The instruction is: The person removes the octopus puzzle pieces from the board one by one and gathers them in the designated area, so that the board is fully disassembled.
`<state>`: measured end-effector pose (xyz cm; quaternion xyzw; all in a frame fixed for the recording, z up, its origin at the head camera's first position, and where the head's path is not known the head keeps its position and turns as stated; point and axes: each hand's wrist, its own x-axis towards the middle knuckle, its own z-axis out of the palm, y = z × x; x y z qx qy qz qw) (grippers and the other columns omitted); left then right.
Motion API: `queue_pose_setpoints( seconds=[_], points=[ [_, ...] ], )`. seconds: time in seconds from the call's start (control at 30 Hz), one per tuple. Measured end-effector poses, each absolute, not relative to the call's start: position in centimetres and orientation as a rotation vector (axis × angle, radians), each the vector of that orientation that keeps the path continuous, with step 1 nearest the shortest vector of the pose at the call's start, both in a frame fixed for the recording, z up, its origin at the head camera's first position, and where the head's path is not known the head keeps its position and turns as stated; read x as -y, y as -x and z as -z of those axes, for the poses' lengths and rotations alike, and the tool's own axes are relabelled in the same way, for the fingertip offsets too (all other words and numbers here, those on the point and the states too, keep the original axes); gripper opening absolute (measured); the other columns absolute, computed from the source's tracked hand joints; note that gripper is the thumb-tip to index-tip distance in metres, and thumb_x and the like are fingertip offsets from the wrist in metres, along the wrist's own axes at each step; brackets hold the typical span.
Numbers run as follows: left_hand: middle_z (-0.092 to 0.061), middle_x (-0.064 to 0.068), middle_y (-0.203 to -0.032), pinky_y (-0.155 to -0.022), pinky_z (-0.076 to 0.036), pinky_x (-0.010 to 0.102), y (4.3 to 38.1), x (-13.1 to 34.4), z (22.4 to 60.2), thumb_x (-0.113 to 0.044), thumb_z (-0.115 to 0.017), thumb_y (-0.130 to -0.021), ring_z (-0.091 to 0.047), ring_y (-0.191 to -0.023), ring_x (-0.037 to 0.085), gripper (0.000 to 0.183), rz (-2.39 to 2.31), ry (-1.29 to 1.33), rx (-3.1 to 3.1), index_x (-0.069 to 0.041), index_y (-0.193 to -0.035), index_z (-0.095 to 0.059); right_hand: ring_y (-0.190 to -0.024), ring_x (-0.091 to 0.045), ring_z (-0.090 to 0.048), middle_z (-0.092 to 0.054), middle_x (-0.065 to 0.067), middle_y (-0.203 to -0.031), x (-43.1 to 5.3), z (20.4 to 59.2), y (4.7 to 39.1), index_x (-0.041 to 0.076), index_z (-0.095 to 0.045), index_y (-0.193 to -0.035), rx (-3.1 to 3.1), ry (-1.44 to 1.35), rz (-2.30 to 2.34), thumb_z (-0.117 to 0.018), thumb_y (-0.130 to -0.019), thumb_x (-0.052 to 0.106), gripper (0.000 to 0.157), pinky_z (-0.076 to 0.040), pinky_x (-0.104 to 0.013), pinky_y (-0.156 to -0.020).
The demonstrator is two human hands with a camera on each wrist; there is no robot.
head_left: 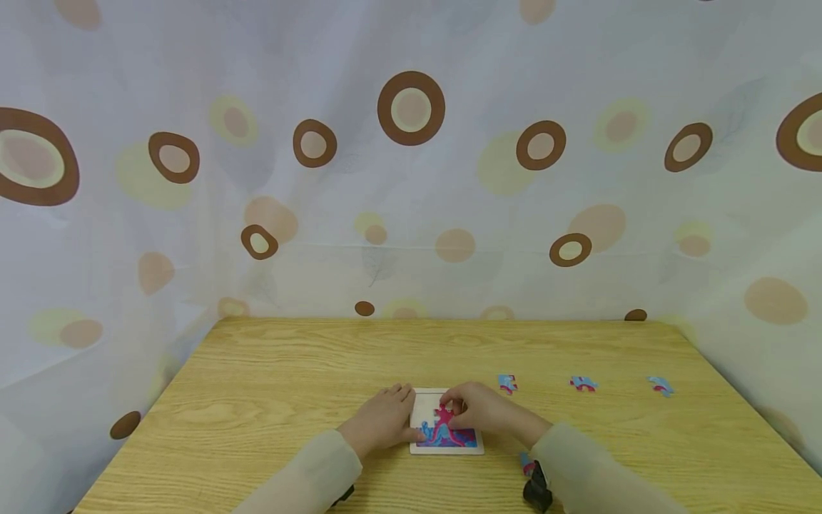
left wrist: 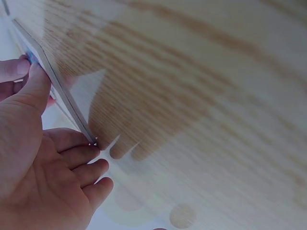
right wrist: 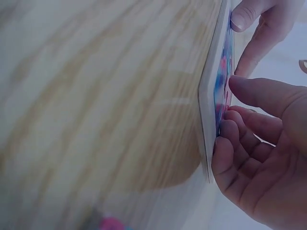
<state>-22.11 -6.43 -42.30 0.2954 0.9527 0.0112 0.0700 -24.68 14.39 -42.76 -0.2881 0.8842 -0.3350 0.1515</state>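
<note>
A white-framed jigsaw tray (head_left: pixel 423 407) lies on the table in front of me, its lower part filled with blue, purple and pink picture. Along its left edge rests my left hand (head_left: pixel 380 420), fingers extended and thumb (left wrist: pixel 37 86) pressing the picture side. My right hand (head_left: pixel 483 411) pinches a pink puzzle piece (head_left: pixel 443 414) over the middle of the tray, where it overlaps the joined picture. Thumb and fingertips of that hand are right at the tray's face in the right wrist view, and they hide part of the piece.
Several loose pieces lie to the right: one puzzle piece (head_left: pixel 507 383) near the tray, another piece (head_left: pixel 583 384) and a third piece (head_left: pixel 660 386) farther along, and a nearer piece (head_left: pixel 528 464) by the right sleeve. A patterned curtain (head_left: pixel 411 214) hangs behind the wooden table (head_left: pixel 289 371).
</note>
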Motion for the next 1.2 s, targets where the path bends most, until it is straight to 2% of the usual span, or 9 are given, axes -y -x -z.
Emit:
queue_pose_setpoints(
  seconds=[0.27,0.5,0.77,0.93,1.2],
  points=[
    [-0.040,0.015,-0.139,-0.104,-0.031,0.037,22.2,6.5,42.5,-0.054,-0.052,-0.086,-0.035,-0.129,0.027,0.076,-0.014,-0.913,-2.871,0.002,-0.137,-0.040,-0.061,-0.013,-0.045,-0.050,0.000,-0.072,-14.4,42.7,24.6,0.007,-0.057,-0.099,-2.522,0.804,1.047,-0.067,-0.082,0.002,0.021,-0.040,-0.026,-0.053],
    [-0.041,0.015,-0.139,-0.104,-0.032,0.037,22.1,6.4,42.3,-0.055,-0.053,-0.085,-0.036,-0.128,0.027,0.077,0.013,-0.906,-2.874,0.001,-0.137,-0.041,-0.062,-0.014,-0.048,-0.053,-0.003,-0.076,-14.7,42.6,24.6,0.008,-0.058,-0.099,-2.519,0.839,1.135,-0.060,-0.085,-0.002,0.017,-0.042,-0.025,-0.052],
    [-0.040,0.015,-0.139,-0.104,-0.031,0.038,22.3,6.6,42.7,-0.056,-0.049,-0.087,-0.035,-0.129,0.027,0.077,-0.036,-0.922,-2.870,0.003,-0.137,-0.040,-0.050,-0.009,-0.041,-0.052,0.001,-0.067,-14.9,42.6,24.6,0.009,-0.060,-0.094,-2.544,0.789,1.192,-0.055,-0.087,-0.002,0.014,-0.036,-0.020,-0.043],
    [-0.039,0.016,-0.140,-0.104,-0.030,0.038,22.2,6.5,42.5,-0.056,-0.049,-0.087,-0.034,-0.129,0.027,0.078,-0.043,-0.912,-2.868,0.003,-0.137,-0.039,-0.046,-0.009,-0.040,-0.054,-0.001,-0.066,-14.9,42.6,24.5,0.010,-0.060,-0.095,-2.522,0.731,1.237,-0.056,-0.090,0.002,0.011,-0.035,-0.020,-0.041],
    [-0.040,0.014,-0.139,-0.104,-0.031,0.037,21.9,6.3,42.0,-0.055,-0.053,-0.085,-0.035,-0.129,0.027,0.078,0.005,-0.883,-2.870,0.001,-0.137,-0.040,-0.059,-0.018,-0.050,-0.055,-0.007,-0.071,-15.7,41.7,24.2,0.005,-0.060,-0.099,-2.435,0.689,1.361,-0.057,-0.091,0.005,0.008,-0.045,-0.026,-0.048]
  ],
)
